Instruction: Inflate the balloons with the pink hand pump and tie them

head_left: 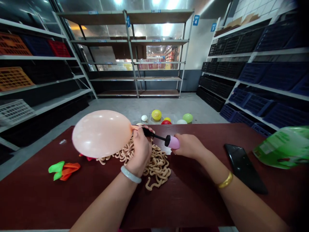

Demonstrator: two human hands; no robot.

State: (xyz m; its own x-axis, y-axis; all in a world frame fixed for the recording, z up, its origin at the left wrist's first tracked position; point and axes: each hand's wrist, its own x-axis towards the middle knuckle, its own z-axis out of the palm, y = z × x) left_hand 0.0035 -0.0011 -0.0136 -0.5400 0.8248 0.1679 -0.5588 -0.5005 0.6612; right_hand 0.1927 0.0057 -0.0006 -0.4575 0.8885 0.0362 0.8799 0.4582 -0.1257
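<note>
Far to the left of the left hand's grip, a few flat green and orange balloons [63, 169] lie on the dark red tabletop [36, 193]. Nearer, the inflated peach balloon [101, 133] swells out to the left of that grip, its long axis running roughly level, left to right, with the neck pointing right into the fingers. The left hand [140, 150] is closed around the neck, pinching it over the black nozzle; the wrist, with a pale bangle, rises from below and the knuckles face the camera. Under and just behind this hand sits a heap of tan, uninflated balloons [156, 167].

To the right of the left grip, the pump [169, 140] lies in line with the balloon, nozzle leftward, pink body rightward. The right hand [189, 145] is wrapped shut around that pink body, forearm coming in from the lower right with a gold bangle. Further right of it lie a black phone [243, 167] and a green plastic bag [285, 148]. Beyond both hands, small coloured balloons [166, 117] rest on the floor.
</note>
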